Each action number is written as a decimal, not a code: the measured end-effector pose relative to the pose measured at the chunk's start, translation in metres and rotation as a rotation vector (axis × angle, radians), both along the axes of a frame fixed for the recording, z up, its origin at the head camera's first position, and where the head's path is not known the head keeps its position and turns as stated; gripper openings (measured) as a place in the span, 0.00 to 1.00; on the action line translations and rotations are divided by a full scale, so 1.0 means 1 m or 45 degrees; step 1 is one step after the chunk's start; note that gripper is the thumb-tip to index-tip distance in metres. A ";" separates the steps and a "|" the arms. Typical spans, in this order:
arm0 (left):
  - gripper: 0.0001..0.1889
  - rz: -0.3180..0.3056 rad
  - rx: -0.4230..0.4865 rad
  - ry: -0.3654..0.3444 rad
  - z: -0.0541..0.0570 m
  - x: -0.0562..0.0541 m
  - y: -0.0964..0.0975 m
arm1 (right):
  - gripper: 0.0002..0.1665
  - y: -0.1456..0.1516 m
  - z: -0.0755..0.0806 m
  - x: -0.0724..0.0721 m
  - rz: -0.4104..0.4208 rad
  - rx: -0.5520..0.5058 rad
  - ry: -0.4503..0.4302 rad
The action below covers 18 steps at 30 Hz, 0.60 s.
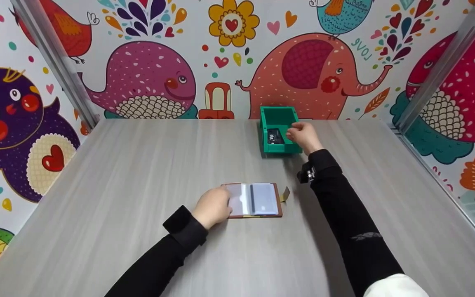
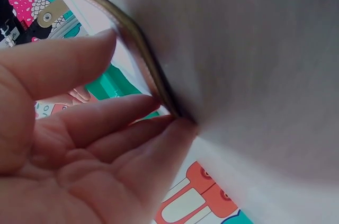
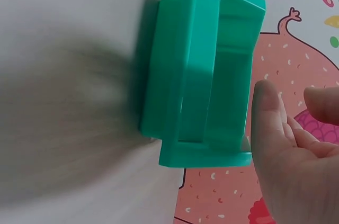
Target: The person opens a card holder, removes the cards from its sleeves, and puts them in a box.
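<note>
An open card holder (image 1: pixel 263 200) with a brown cover and clear plastic sleeves lies on the table. A pale card with a dark stripe shows in its right-hand sleeve. My left hand (image 1: pixel 213 207) holds the holder's left edge, thumb over the sleeve side and fingertips at the rim (image 2: pixel 151 70). At the back, a green bin (image 1: pixel 276 147) contains a black card (image 1: pixel 275 136) with white print. My right hand (image 1: pixel 304 137) hovers by the bin's right wall. In the right wrist view its thumb and fingers are apart, nothing visible between them.
A strap with a snap (image 1: pixel 285 194) sticks out from the holder's right side. The pale wood-grain table (image 1: pixel 146 165) extends around the holder and bin. Printed cartoon panels (image 1: pixel 151 78) stand behind and at both sides, with metal posts (image 1: pixel 435 70) at the corners.
</note>
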<state>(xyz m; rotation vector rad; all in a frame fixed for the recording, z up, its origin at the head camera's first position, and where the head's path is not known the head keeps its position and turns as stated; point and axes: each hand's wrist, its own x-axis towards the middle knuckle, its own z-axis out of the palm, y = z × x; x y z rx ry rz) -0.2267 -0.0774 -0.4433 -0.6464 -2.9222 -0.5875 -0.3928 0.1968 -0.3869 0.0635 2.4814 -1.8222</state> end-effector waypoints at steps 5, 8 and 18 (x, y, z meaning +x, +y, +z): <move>0.08 -0.001 0.001 -0.004 0.000 0.000 0.000 | 0.29 0.003 0.001 0.000 0.009 0.040 -0.001; 0.08 -0.003 0.000 -0.006 -0.001 0.000 0.000 | 0.28 0.005 0.002 0.002 0.024 0.079 0.001; 0.07 0.009 0.001 -0.016 -0.001 -0.001 0.000 | 0.26 0.004 0.010 0.021 0.131 0.211 0.055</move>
